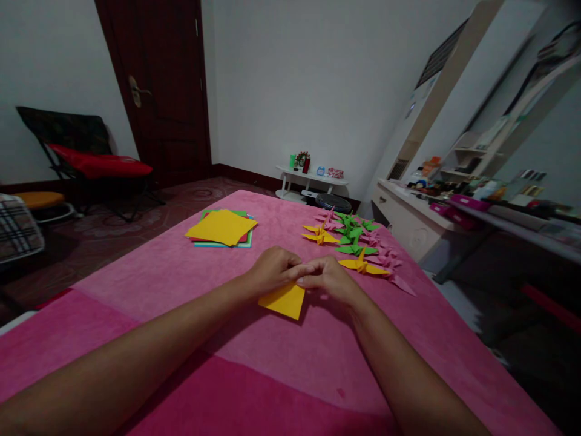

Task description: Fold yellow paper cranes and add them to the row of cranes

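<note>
A folded piece of yellow origami paper [285, 301] is held near the middle of the pink-covered table [190, 290]. My left hand [275, 268] has its fingers closed at the paper's far edge. Touching it, my right hand [327, 275] pinches the paper's far right corner. The fingers partly hide the far side of the sheet. To the right of my hands lie several folded paper cranes: a yellow crane [362, 264], a green crane [356, 247] and pink ones [385, 257] among them. A stack of coloured paper squares [221, 228], yellow on top, lies beyond my left hand.
A dressing table [408, 212] crowded with small items stands along the right side. At the back are a low white shelf [313, 175] and a dark round device [333, 202]. A folding chair [91, 145] with a red cloth stands at left near a dark door [163, 91].
</note>
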### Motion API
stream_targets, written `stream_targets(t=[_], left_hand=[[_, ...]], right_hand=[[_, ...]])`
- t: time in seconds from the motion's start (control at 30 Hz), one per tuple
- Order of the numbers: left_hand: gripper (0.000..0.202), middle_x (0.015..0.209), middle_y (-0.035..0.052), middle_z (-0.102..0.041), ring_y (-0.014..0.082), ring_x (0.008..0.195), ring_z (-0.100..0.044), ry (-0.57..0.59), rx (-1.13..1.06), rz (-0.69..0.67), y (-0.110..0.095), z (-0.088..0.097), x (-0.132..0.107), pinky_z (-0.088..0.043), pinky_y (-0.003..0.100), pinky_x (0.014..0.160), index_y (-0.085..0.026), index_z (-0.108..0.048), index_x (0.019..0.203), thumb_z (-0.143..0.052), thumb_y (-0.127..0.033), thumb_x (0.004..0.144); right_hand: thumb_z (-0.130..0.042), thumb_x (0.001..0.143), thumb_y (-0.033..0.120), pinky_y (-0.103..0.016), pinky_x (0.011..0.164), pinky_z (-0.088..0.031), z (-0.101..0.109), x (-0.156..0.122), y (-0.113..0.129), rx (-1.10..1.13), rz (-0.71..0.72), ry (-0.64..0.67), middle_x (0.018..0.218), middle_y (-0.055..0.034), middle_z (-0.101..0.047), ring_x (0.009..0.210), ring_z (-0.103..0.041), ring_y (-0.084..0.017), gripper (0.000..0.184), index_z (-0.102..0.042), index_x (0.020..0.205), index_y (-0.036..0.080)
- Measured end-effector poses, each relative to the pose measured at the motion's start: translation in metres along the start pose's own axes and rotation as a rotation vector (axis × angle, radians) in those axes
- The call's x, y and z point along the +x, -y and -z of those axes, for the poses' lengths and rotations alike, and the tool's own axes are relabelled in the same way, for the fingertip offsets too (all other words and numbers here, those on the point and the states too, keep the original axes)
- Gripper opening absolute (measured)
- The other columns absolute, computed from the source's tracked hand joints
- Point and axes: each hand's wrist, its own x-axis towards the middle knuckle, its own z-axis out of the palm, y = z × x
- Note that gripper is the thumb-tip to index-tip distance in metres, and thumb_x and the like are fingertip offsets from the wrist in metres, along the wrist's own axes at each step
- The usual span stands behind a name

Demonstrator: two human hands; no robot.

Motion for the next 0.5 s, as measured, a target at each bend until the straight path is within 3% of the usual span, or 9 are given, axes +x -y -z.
stream_targets(t=[0.17, 0.33, 0.4, 0.5], left_hand=[[0.048, 0.046, -0.0038, -0.031, 0.0051, 0.043, -0.028, -0.065, 0.004, -0.047, 0.006, -0.001, -0.005, -0.015, 0.023, 0.045, -0.013, -0.041, 0.044, -0.044, -0.043, 0.082], [0.049, 0.046, -0.0046, -0.023, 0.0050, 0.043, -0.021, -0.133, -0.084, 0.044, 0.023, -0.001, -0.003, -0.012, 0.024, 0.045, -0.015, -0.031, 0.043, -0.049, -0.044, 0.079], [0.051, 0.047, -0.0050, -0.020, 0.0051, 0.044, -0.017, -0.223, -0.147, 0.130, 0.035, 0.004, -0.002, -0.012, 0.024, 0.045, -0.016, -0.025, 0.044, -0.051, -0.046, 0.077], [0.053, 0.046, -0.0058, -0.016, 0.0050, 0.043, -0.016, -0.470, -0.221, 0.278, 0.055, 0.013, -0.001, -0.014, 0.023, 0.045, -0.018, -0.020, 0.045, -0.052, -0.047, 0.076]], right_hand=[[-0.067, 0.057, 0.023, -0.018, 0.037, -0.019, -0.004, -0.001, 0.004, 0.077, -0.026, 0.030, 0.044, 0.0050, -0.048, 0.036, -0.034, -0.004, 0.015, -0.067, 0.066, 0.011], [-0.068, 0.058, 0.024, -0.018, 0.034, -0.019, -0.001, 0.005, -0.005, 0.091, -0.046, -0.017, 0.042, 0.0031, -0.052, 0.032, -0.035, -0.004, 0.015, -0.059, 0.053, 0.012], [-0.069, 0.058, 0.022, -0.017, 0.033, -0.020, 0.007, 0.008, -0.009, 0.082, -0.044, -0.055, 0.039, 0.0025, -0.052, 0.031, -0.035, -0.004, 0.015, -0.059, 0.051, 0.012], [-0.071, 0.057, 0.020, -0.014, 0.034, -0.028, 0.022, 0.013, -0.016, 0.150, -0.005, -0.215, 0.039, 0.0014, -0.054, 0.033, -0.039, -0.003, 0.016, -0.059, 0.050, 0.012]])
